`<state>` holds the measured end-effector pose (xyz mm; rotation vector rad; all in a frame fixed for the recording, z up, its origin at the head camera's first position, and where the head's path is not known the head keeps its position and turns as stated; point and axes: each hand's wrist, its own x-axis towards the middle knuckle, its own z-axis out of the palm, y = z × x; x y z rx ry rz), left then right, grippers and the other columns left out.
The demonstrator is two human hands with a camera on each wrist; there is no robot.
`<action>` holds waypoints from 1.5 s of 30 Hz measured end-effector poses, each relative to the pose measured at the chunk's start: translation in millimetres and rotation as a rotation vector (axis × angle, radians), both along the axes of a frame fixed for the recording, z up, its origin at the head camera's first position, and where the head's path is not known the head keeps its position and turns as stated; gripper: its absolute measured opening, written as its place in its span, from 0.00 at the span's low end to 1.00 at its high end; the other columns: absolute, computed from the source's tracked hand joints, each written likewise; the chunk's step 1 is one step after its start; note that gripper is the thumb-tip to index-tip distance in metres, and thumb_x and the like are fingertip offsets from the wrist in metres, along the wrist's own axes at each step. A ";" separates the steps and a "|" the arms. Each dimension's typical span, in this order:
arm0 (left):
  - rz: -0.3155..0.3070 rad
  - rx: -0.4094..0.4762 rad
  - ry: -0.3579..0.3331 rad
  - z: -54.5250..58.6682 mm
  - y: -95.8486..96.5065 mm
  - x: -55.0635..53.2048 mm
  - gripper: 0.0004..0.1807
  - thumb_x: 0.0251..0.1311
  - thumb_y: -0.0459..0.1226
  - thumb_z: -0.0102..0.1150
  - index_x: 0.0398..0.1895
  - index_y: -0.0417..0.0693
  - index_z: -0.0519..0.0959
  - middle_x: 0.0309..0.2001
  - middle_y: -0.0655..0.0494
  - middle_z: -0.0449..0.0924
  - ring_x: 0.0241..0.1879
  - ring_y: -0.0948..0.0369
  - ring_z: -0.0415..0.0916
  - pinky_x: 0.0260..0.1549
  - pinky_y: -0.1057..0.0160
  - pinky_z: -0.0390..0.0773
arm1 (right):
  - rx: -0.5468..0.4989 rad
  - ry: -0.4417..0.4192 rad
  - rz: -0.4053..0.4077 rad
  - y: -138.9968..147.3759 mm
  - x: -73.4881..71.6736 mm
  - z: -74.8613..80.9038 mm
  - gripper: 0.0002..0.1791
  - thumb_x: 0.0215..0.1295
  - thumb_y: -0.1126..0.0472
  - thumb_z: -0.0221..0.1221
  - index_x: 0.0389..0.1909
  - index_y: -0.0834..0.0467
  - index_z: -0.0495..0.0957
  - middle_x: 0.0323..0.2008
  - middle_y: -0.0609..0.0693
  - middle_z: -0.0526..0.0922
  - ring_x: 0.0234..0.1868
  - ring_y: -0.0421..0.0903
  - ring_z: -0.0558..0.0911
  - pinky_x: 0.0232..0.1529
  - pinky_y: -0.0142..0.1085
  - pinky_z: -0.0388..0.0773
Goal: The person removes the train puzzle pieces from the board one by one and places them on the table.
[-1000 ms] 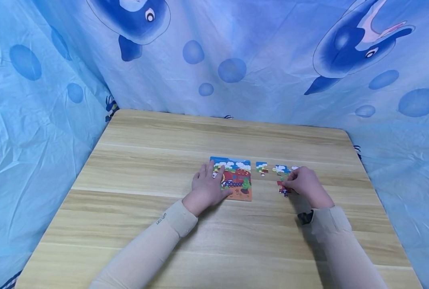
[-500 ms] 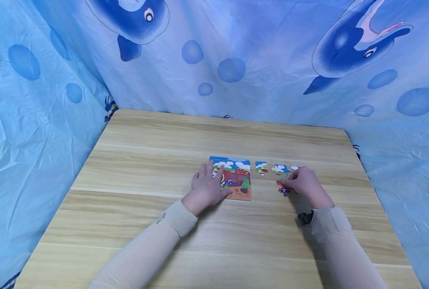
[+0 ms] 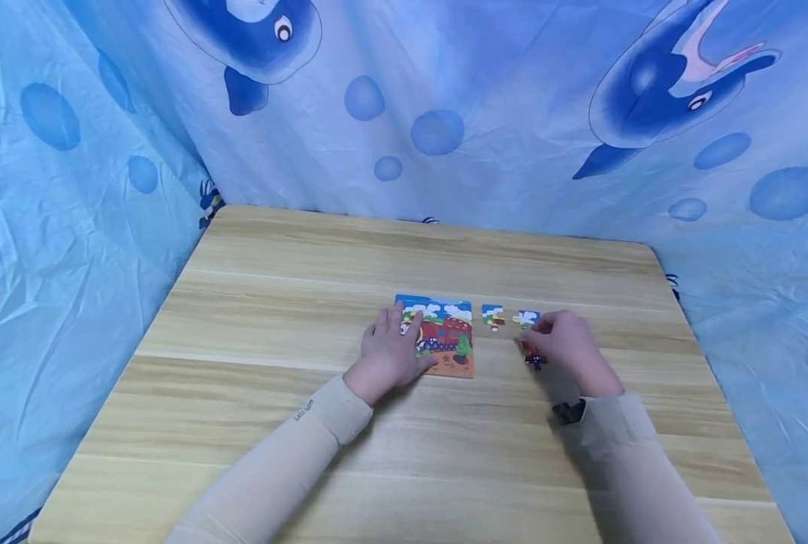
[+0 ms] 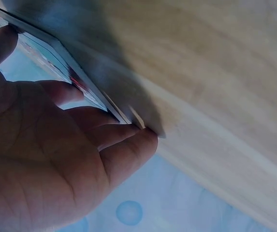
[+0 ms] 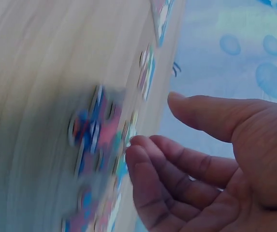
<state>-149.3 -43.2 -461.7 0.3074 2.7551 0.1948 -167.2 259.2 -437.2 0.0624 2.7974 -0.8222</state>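
My left hand (image 3: pixel 388 355) lies with spread fingers over the left side of a square train-picture jigsaw (image 3: pixel 454 332). In the left wrist view, its fingertips meet the edge of the jigsaw board (image 4: pixel 65 53) and the table beside it. To the right, my right hand (image 3: pixel 567 344) hovers over loose puzzle pieces, partly covering a red and dark-blue puzzle piece (image 3: pixel 535 358). The right wrist view shows the thumb apart from the bent fingers (image 5: pixel 148 174), nothing between them. That red and blue piece (image 5: pixel 97 135) lies on the table below the fingertips.
Two cloud-and-sky puzzle pieces, one near the board (image 3: pixel 492 314) and one farther right (image 3: pixel 527 318), lie along the row. Another piece (image 5: pixel 82 212) shows low in the right wrist view. A wooden table (image 3: pixel 295 302) backs onto a blue dolphin-print curtain (image 3: pixel 485 189).
My right hand has shifted slightly left and up, now covering more of the red piece and hiding the rightmost cloud piece. The left hand and the board have stayed in place.
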 end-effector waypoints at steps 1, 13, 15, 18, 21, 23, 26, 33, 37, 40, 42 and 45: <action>0.001 0.004 -0.002 0.0 0.0 0.4 0.50 0.66 0.71 0.45 0.84 0.58 0.46 0.81 0.42 0.34 0.78 0.41 0.35 0.70 0.40 0.52 | -0.015 0.014 0.012 -2.8 -0.4 -1.4 0.13 0.66 0.55 0.68 0.38 0.62 0.84 0.30 0.52 0.84 0.29 0.48 0.79 0.31 0.41 0.77; 0.012 0.019 -0.006 -3.8 -2.7 1.9 0.50 0.66 0.71 0.45 0.84 0.59 0.46 0.81 0.41 0.34 0.78 0.41 0.35 0.70 0.40 0.51 | -0.210 0.025 0.151 -53.6 -3.3 -15.7 0.19 0.65 0.56 0.70 0.52 0.61 0.84 0.40 0.49 0.85 0.43 0.48 0.82 0.46 0.45 0.81; 0.014 0.018 -0.004 -5.4 -3.3 1.7 0.51 0.66 0.71 0.45 0.84 0.60 0.45 0.81 0.42 0.34 0.78 0.41 0.35 0.71 0.40 0.51 | -0.228 0.019 0.177 -63.6 -4.1 -17.9 0.19 0.65 0.55 0.71 0.53 0.60 0.84 0.41 0.48 0.85 0.43 0.47 0.82 0.47 0.45 0.81; 0.008 0.023 0.005 -6.9 -4.9 0.9 0.51 0.66 0.71 0.45 0.84 0.60 0.45 0.81 0.42 0.34 0.78 0.41 0.35 0.70 0.40 0.52 | -0.240 0.013 0.197 -77.2 -5.9 -20.7 0.18 0.64 0.55 0.71 0.52 0.58 0.85 0.40 0.47 0.84 0.42 0.46 0.82 0.47 0.44 0.81; -0.007 0.044 0.008 -6.6 -8.3 -0.3 0.52 0.66 0.71 0.46 0.84 0.57 0.44 0.82 0.43 0.34 0.78 0.40 0.36 0.70 0.41 0.53 | -0.224 0.013 0.217 -87.6 -8.0 -22.6 0.17 0.64 0.53 0.71 0.51 0.56 0.86 0.38 0.46 0.84 0.41 0.45 0.82 0.45 0.43 0.81; -0.026 0.067 0.002 -5.0 -12.2 -1.6 0.53 0.66 0.70 0.47 0.84 0.54 0.44 0.82 0.43 0.34 0.78 0.39 0.35 0.71 0.42 0.53 | -0.216 0.012 0.224 -92.8 -9.4 -23.4 0.17 0.64 0.53 0.71 0.50 0.55 0.86 0.38 0.45 0.84 0.40 0.45 0.81 0.45 0.42 0.81; -0.052 0.100 -0.009 -3.0 -21.3 -4.6 0.54 0.66 0.69 0.50 0.84 0.51 0.43 0.82 0.44 0.32 0.77 0.38 0.33 0.72 0.42 0.49 | -0.208 0.008 0.239 -99.7 -10.9 -23.1 0.17 0.64 0.52 0.71 0.50 0.54 0.86 0.38 0.44 0.84 0.40 0.44 0.81 0.44 0.42 0.81; -0.077 0.129 -0.020 1.2 -43.2 -13.7 0.54 0.66 0.66 0.53 0.84 0.53 0.42 0.82 0.46 0.34 0.77 0.36 0.28 0.71 0.38 0.41 | -0.204 -0.006 0.264 -118.5 -15.5 -24.2 0.16 0.66 0.55 0.70 0.52 0.57 0.85 0.41 0.47 0.83 0.41 0.45 0.81 0.46 0.42 0.81; -0.078 0.111 -0.033 2.0 -45.7 -16.2 0.54 0.65 0.67 0.54 0.84 0.53 0.44 0.82 0.47 0.36 0.77 0.35 0.29 0.71 0.37 0.42 | -0.155 0.016 0.302 -132.5 -19.2 -26.9 0.18 0.64 0.53 0.71 0.53 0.55 0.86 0.43 0.47 0.83 0.42 0.44 0.80 0.48 0.43 0.80; -0.071 0.111 -0.038 -3.7 -46.5 -18.0 0.56 0.64 0.68 0.54 0.84 0.51 0.44 0.82 0.47 0.36 0.77 0.36 0.28 0.71 0.37 0.41 | -0.107 0.034 0.326 -141.9 -20.3 -27.7 0.20 0.63 0.51 0.72 0.54 0.54 0.86 0.45 0.46 0.83 0.44 0.44 0.78 0.50 0.43 0.78; -0.067 0.115 -0.036 -8.7 -46.8 -19.4 0.57 0.63 0.69 0.54 0.84 0.50 0.44 0.82 0.46 0.37 0.77 0.36 0.27 0.71 0.37 0.40 | -0.089 0.035 0.332 -147.1 -20.2 -26.5 0.20 0.63 0.51 0.72 0.54 0.54 0.86 0.46 0.46 0.82 0.46 0.44 0.77 0.52 0.43 0.77; -0.068 0.102 -0.031 -11.1 -46.7 -20.8 0.58 0.62 0.70 0.53 0.84 0.49 0.44 0.82 0.46 0.37 0.77 0.36 0.27 0.71 0.37 0.40 | -0.092 0.020 0.324 -153.1 -20.2 -24.4 0.20 0.64 0.53 0.72 0.54 0.56 0.86 0.46 0.47 0.82 0.46 0.45 0.77 0.52 0.43 0.77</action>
